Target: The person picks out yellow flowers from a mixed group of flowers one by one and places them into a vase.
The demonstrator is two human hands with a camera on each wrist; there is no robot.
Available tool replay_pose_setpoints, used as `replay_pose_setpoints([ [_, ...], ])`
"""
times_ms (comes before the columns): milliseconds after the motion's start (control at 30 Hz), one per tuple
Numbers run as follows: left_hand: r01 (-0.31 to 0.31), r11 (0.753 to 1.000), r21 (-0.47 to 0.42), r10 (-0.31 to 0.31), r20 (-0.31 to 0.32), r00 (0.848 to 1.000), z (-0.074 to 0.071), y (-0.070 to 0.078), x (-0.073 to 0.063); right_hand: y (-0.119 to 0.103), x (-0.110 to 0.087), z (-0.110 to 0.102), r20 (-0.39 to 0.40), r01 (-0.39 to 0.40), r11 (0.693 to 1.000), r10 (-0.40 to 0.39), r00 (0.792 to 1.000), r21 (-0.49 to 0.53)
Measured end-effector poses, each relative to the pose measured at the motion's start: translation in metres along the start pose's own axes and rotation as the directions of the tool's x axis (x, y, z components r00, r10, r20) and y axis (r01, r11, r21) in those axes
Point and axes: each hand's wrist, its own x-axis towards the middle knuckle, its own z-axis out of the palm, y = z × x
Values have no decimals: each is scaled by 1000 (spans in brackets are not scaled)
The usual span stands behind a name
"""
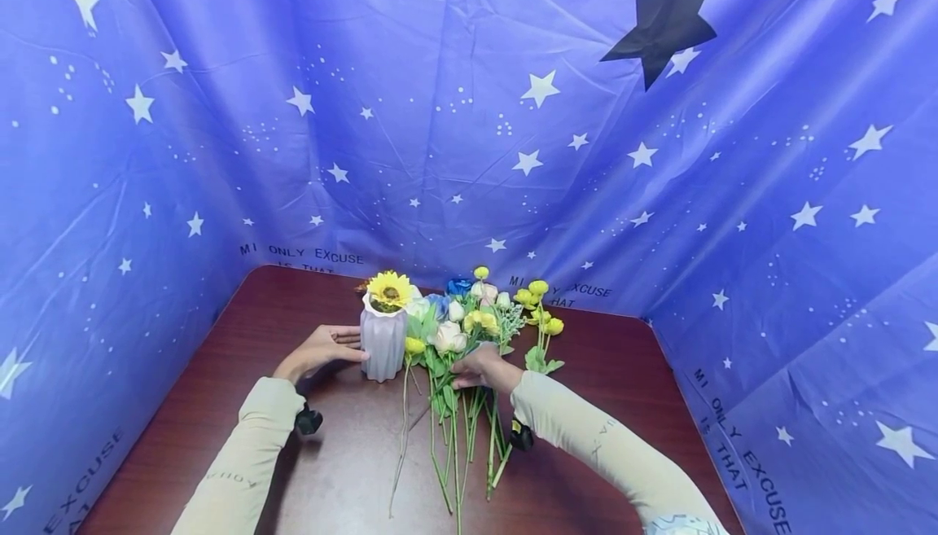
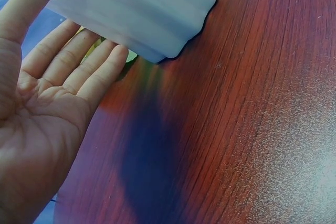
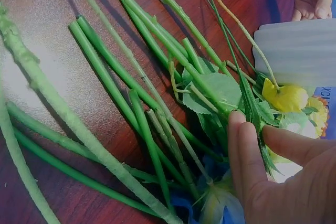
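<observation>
Plainly, across our reddish-brown table [image 1: 333, 478] flowers [image 1: 449, 338] lie in a bunch, just right of our upright lilac vase [image 1: 384, 344]; our left hand [image 1: 322, 349], fingers extended, touches the vase; our right hand [image 1: 489, 368] pinches a stem [image 1: 455, 437]; a sunflower [image 1: 390, 291] sits at the vase's mouth.

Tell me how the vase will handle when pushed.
The vase may tip if pushed high, since it stands taller than wide. Its fluted sides look smooth, so it could feel slippery. The sunflower at its mouth will probably shift with it.
</observation>
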Motion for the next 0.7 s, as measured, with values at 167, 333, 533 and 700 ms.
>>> replay_pose_setpoints([
  [167,6,1000,-11,-6,-9,1000,1,-1,0,-2,2,2,-20,-3,1000,3,1000,16],
  [333,25,1000,-1,-25,-23,999,2,0,0,-2,4,3,-34,-1,1000,1,999,10],
  [533,26,1000,6,-26,-20,999,1,0,0,-1,7,5,-51,5,1000,-3,999,27],
  [700,28,1000,8,-28,-23,999,0,-1,0,-3,6,7,-69,3,1000,-2,998,20],
])
